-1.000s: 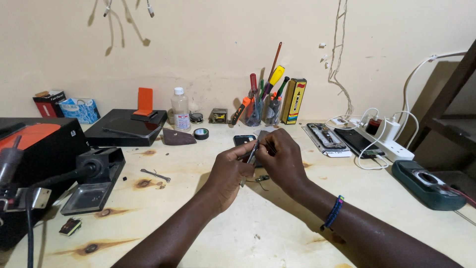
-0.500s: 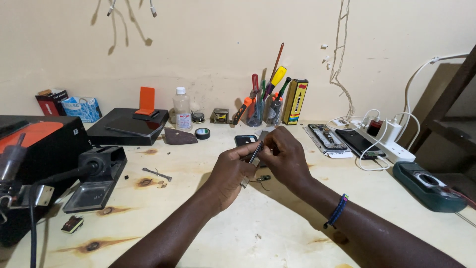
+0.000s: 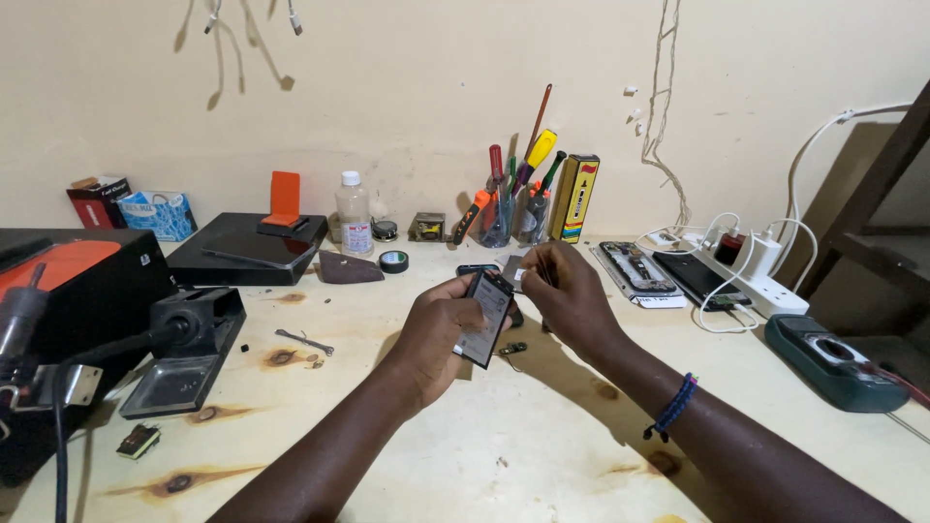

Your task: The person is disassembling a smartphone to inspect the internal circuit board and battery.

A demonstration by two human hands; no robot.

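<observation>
Left hand [image 3: 441, 334]: closed around a small dark phone [image 3: 484, 317], held tilted on edge above the middle of the workbench [image 3: 542, 455], screen side turned toward the right.
Right hand [image 3: 572, 295]: fingers pinched on a thin metal tool [image 3: 542, 268], its tip just above the phone's upper end; a blue bead bracelet [image 3: 675, 408] sits on this wrist.
Small part [image 3: 512, 348]: lies on the bench just below the phone, between the 2 hands.
Tool holder [image 3: 513, 208]: stands by the wall behind the hands, holding screwdrivers with red, yellow and orange handles.
Black tape roll [image 3: 393, 261]: flat on the bench, left of the holder.
Opened phones [image 3: 668, 271]: 2, side by side, right of the right hand.
Power strip [image 3: 751, 276]: white, near the right edge, plugs and cables in it.
Green meter [image 3: 835, 360]: far right, well apart from the hands.
</observation>
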